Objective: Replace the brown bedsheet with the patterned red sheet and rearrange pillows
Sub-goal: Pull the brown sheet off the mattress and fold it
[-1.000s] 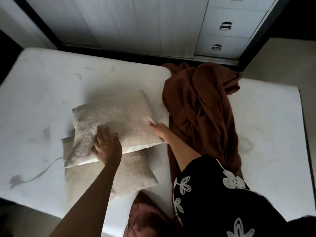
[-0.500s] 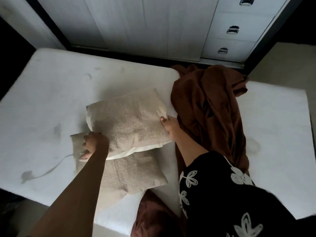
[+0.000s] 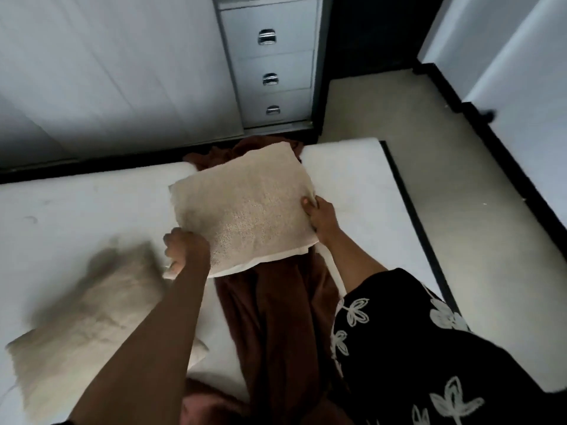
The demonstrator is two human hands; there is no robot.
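The lifted pillow (image 3: 245,210) is coarse, nubbly beige weave, matt. The brown bedsheet (image 3: 276,317) looks soft, draping cloth. The mattress (image 3: 76,210) is smooth white fabric, perhaps quilted. Drawer handles (image 3: 267,36) gleam like polished metal.

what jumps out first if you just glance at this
A beige pillow held in mid-frame by both hands, the left hand gripping its near-left corner and the right hand its right edge. Under it a crumpled brown bedsheet runs across the bare white mattress; a second pillow lies blurred, lower left.
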